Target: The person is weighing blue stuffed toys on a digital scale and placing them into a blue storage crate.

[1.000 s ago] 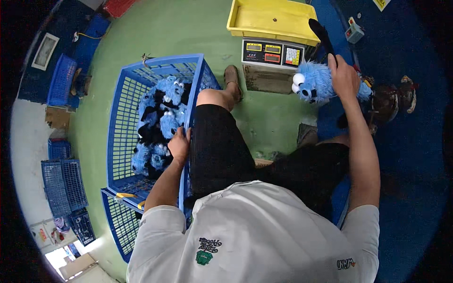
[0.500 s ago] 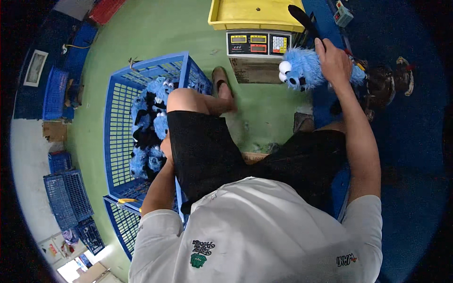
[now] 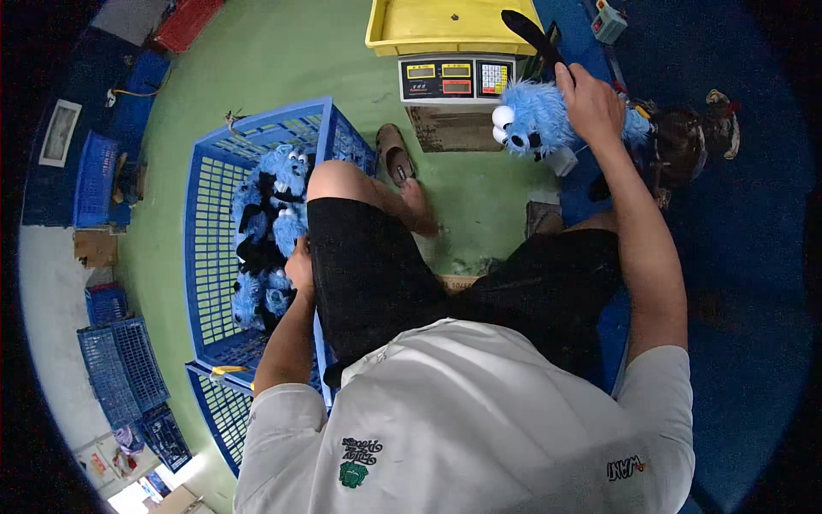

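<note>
My right hand [image 3: 591, 107] is closed on a fluffy blue plush toy [image 3: 535, 124] with big white eyes and a black part sticking up, held just in front of a grey weighing scale [image 3: 454, 79]. My left hand [image 3: 300, 265] reaches down beside my left thigh into a blue plastic crate [image 3: 210, 223] and touches a pile of several blue and black plush toys [image 3: 265, 231]. Whether that hand grips one is hidden by my leg.
A yellow tray [image 3: 445, 21] sits on the scale, which stands on a cardboard box [image 3: 454, 128]. A brown sandal [image 3: 396, 154] lies on the green floor. Stacked blue crates [image 3: 124, 368] are at the left, a red crate [image 3: 184, 21] at the top left, and a dark object [image 3: 685, 141] at the right.
My right hand has carried the blue plush toy a little left toward the scale. My left hand has stayed in the crate among the toys.
</note>
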The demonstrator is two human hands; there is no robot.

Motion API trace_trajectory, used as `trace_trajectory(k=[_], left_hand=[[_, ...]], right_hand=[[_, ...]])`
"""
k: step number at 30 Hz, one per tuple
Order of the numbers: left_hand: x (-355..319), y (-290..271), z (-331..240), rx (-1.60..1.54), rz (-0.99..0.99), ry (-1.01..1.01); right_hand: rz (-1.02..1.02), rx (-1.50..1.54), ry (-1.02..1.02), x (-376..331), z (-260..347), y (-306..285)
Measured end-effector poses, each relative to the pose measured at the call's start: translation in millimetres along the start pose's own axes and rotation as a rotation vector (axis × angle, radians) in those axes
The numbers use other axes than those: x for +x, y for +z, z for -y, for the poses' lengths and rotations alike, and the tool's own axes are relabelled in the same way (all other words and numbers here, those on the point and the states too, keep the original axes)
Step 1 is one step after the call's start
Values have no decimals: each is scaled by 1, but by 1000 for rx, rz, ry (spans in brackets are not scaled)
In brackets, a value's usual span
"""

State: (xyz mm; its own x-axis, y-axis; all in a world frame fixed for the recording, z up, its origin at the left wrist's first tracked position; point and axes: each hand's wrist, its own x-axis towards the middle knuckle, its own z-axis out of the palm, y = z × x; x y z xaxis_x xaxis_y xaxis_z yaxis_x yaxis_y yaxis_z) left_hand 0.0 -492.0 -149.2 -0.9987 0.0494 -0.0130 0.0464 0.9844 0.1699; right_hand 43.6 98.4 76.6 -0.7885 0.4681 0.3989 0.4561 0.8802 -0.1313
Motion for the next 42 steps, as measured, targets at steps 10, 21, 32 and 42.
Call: trace_trajectory(k=[10,21,32,42], left_hand=[[0,-10,-10,41,16,-3],[2,-5,-2,44,18,6],[2,-9,-14,79,-13,-14],[4,-3,-7,41,-47,14]], right_hand=[[-18,28,-38,-2,-4,2],[-5,19,-18,0,-1,0],[-8,-12,4,0,-2,3],[-22,-11,-33,-1,-4,3]])
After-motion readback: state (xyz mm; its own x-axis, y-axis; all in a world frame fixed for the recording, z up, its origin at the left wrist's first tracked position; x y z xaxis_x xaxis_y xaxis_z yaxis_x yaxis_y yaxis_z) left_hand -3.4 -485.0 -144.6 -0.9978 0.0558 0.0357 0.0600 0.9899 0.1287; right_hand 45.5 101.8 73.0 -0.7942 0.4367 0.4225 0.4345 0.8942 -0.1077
